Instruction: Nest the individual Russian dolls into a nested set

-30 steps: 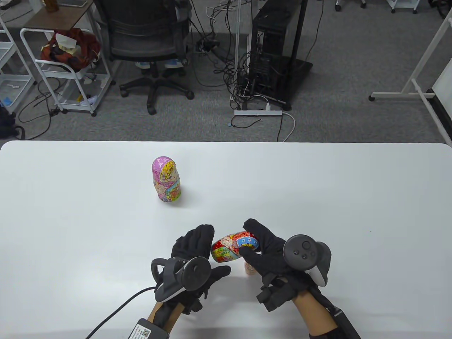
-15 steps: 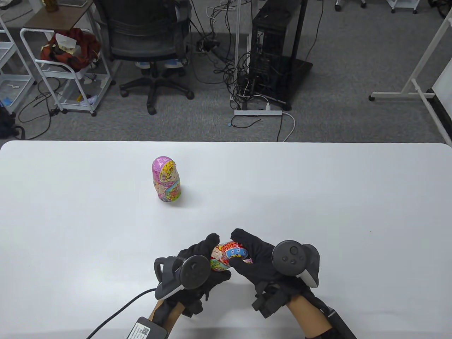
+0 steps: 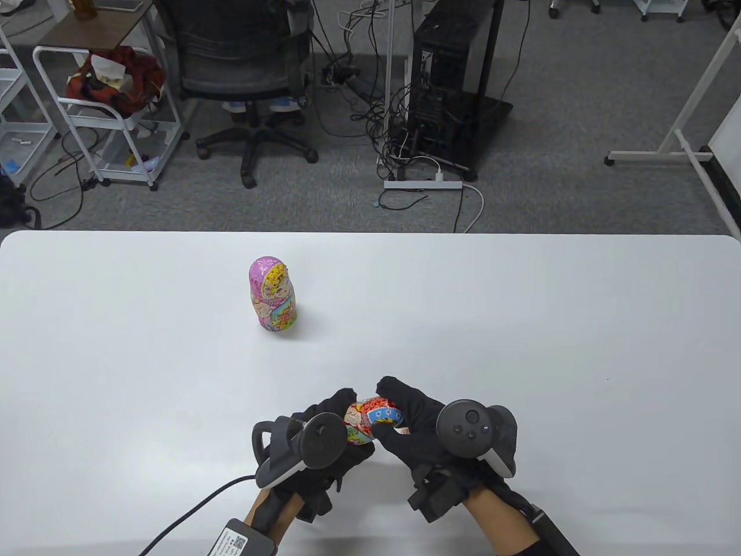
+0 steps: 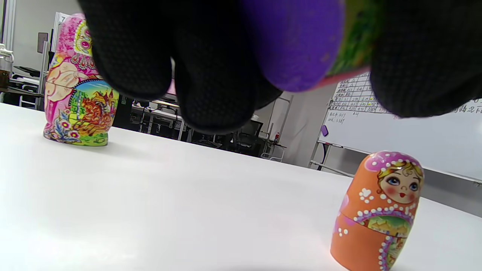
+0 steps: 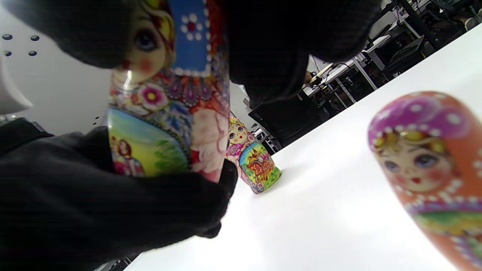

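Far left on the white tabletop [image 3: 116,347], the pink doll [image 3: 272,294] stands upright and closed, well apart from the hands — the largest shell, so by my reading it waits its turn as the outer one.

Moving right, the left hand [image 3: 324,443] wraps the lower end of the red doll [image 3: 370,418]; in the left wrist view its fingers [image 4: 211,75] curl snugly around the doll's purple base, holding it clear of the tabletop.

Right beside it, the right hand [image 3: 422,428] grips the head end of that same doll, and the right wrist view shows the painted face and blue scarf tucked under its fingers [image 5: 271,45]. Two hands on opposite halves, the doll tipped on its side between them: that looks like a grip set up for twisting the halves apart, though the seam is not seen open.

Furthest right and below the right hand, the small orange doll [image 4: 378,210] stands upright and closed on the tabletop, mostly hidden from above. Parked just under the work, it seems ready to drop into the red one once that opens.
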The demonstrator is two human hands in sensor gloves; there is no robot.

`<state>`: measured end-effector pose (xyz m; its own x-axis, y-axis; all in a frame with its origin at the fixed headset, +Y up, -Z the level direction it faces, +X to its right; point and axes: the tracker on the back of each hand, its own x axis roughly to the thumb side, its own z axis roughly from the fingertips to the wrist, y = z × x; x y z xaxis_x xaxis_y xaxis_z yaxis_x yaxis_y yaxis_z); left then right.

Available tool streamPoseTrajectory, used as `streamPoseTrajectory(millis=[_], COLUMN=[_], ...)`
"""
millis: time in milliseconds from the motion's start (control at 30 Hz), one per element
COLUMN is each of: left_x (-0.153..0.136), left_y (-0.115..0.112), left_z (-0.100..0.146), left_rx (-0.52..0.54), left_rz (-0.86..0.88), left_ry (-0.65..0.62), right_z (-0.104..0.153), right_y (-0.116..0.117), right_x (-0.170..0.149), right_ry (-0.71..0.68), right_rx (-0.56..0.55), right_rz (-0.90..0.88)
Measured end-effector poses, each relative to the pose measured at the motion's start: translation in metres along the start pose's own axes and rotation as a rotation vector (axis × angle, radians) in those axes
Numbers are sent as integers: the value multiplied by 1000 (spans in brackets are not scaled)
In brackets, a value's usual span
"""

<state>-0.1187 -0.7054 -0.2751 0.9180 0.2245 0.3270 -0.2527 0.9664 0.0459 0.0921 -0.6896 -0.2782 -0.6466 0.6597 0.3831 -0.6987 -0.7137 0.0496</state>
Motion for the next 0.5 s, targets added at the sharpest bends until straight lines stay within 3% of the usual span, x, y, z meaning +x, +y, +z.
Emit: streamPoseTrajectory(millis=[300, 500], left_x=[0, -10], left_y=[1, -4], left_z=[-1, -3], left_rx=[-7, -31], left_rz=[-33, -6], left_ry=[22, 82], right_z=[2, 4], right_y=[3, -6], right_x=[3, 9], right_ry=[7, -4], right_rx=[-24, -113], right_rz=[34, 77])
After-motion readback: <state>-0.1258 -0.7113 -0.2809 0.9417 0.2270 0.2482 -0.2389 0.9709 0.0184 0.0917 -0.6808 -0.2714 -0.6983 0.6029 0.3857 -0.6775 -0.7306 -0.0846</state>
